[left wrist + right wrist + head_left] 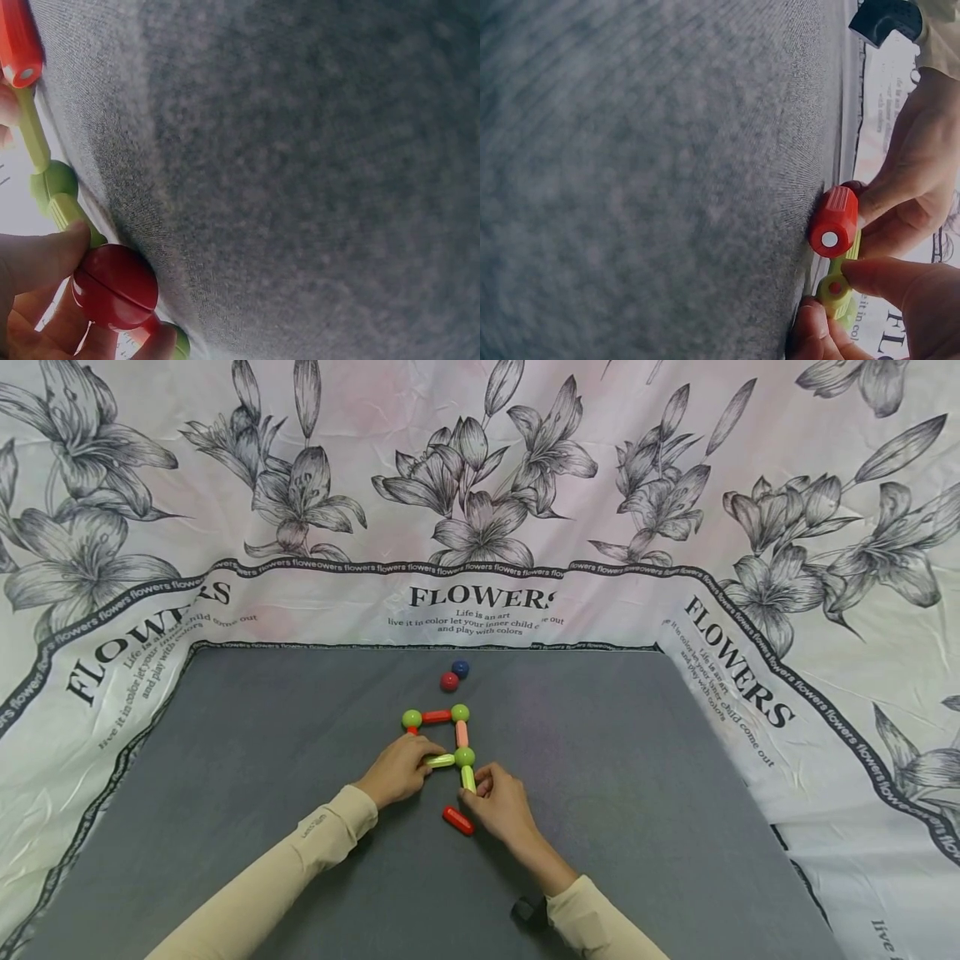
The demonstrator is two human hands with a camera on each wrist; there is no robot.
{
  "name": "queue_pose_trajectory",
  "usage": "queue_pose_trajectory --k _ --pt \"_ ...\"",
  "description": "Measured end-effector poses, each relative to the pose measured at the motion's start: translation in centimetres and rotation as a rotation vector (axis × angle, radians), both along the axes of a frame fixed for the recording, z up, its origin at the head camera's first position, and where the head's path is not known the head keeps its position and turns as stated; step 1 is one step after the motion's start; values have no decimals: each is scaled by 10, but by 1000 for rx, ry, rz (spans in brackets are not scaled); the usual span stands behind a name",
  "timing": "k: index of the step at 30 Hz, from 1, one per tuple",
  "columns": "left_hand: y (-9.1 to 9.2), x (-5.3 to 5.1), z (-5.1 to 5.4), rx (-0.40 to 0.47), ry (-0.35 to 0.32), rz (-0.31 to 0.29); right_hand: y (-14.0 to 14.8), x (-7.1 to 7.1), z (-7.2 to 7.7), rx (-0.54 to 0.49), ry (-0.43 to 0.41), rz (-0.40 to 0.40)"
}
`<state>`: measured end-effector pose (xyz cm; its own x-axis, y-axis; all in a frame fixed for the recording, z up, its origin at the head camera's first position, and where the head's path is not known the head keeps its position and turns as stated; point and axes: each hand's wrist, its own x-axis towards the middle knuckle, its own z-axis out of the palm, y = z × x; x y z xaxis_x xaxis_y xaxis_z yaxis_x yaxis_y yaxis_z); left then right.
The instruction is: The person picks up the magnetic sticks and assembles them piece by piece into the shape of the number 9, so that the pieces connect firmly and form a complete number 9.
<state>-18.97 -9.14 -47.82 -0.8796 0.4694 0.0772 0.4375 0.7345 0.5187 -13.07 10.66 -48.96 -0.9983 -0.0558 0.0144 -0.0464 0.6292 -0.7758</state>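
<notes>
L fingers (pixel 43 259) grip red ball (pixel 116 287) at near-L corner of rod/ball square (pixel 462 734) on counter (pixel 637 735); R fingers (pixel 889 277) pinch free end of yellow rod (pixel 468 777), other end at green ball (pixel 465 757). Red rod (pixel 458 820) loose nr R fingers; blue ball (pixel 461 669) + 2nd red ball (pixel 449 682) past square.

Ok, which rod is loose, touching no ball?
The red rod lying by itself on the grey surface, beside the right hand; each other visible rod meets a green ball.

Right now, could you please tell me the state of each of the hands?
Left hand: closed, holding the dark red ball.
Right hand: closed, pinching a yellow-green rod.
</notes>
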Motion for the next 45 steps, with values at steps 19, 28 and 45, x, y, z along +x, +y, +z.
queue_pose_trajectory --k 19,28,45 --pt "-1 -1 0 -16 -17 -5 0 0 0 0 -1 23" --pt "-1 0 0 -17 -14 -6 0 1 -1 14 1 30" --pt "-3 -1 0 -23 -45 -1 19 -28 7 -48 39 -17"
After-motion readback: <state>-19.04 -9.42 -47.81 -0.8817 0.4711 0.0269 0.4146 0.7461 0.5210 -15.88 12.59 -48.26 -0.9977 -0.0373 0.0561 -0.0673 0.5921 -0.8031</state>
